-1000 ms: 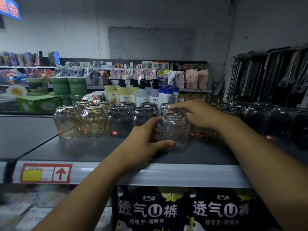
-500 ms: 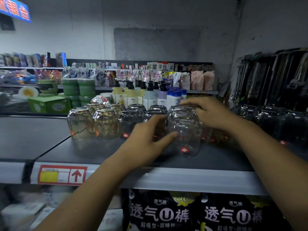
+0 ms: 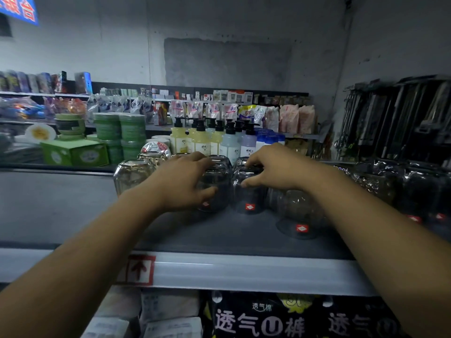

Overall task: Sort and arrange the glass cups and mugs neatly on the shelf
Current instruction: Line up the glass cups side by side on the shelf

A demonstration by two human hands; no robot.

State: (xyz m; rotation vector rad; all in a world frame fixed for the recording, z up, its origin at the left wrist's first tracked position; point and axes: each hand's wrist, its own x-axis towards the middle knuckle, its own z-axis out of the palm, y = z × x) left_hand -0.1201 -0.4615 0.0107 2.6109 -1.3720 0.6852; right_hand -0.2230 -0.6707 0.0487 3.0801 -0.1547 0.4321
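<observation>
While every glass stands mouth-down, axis vert., empty, on the shelf [image 3: 207,237] mid-frame: clear glass [image 3: 133,176] ctr-left; left hand [image 3: 180,184] grips dark glass [image 3: 217,189]; right hand [image 3: 275,169] grips next glass [image 3: 247,198]; lone glass [image 3: 300,215] apart, lower right of ctr.

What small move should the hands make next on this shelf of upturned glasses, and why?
Probably the right hand should release the middle glass and slide the front glass back into line. The left hand grips the dark glass, and the middle glass stands close beside it, so that pair looks settled; the front glass stands alone, nearer the shelf edge.
</observation>
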